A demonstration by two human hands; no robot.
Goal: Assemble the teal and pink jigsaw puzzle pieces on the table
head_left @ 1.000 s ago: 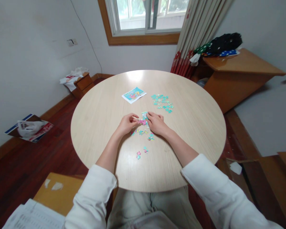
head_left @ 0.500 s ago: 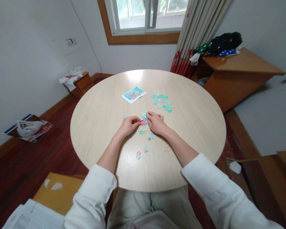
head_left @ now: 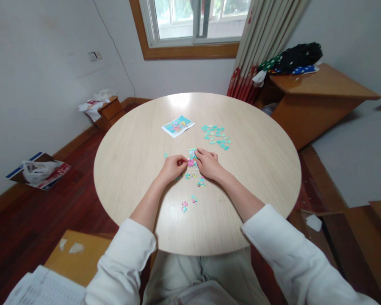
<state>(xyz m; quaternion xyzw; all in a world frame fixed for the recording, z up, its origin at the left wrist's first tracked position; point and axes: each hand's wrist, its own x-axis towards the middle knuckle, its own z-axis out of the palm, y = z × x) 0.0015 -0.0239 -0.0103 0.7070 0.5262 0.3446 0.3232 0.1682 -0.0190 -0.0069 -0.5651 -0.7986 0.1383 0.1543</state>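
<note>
My left hand point(head_left: 174, 166) has thumb and index finger pinched at the left edge of a pink puzzle piece point(head_left: 191, 162). This piece touches a small cluster of joined puzzle pieces point(head_left: 192, 153), teal and white at its far end. My right hand point(head_left: 208, 163) lies over the cluster's right side with bent fingers gripping it against the table, hiding part of it. Nearer me lie several loose puzzle pieces point(head_left: 188, 176), some partly behind my left hand. Two more pieces, a pink-and-teal one point(head_left: 184, 206) and a smaller-looking one point(head_left: 194, 199), lie closer to the table's front edge.
On the round table point(head_left: 127, 169), a printed picture card point(head_left: 178, 126) lies beyond my hands. A spread of teal puzzle pieces point(head_left: 216, 136) sits to its right. One teal piece point(head_left: 166, 155) lies just past my left hand. A wooden desk point(head_left: 320, 89) stands at the right.
My left hand has moved slightly right and its fingers have closed in on the pink piece, uncovering a teal piece behind it. My right hand has stayed in place.
</note>
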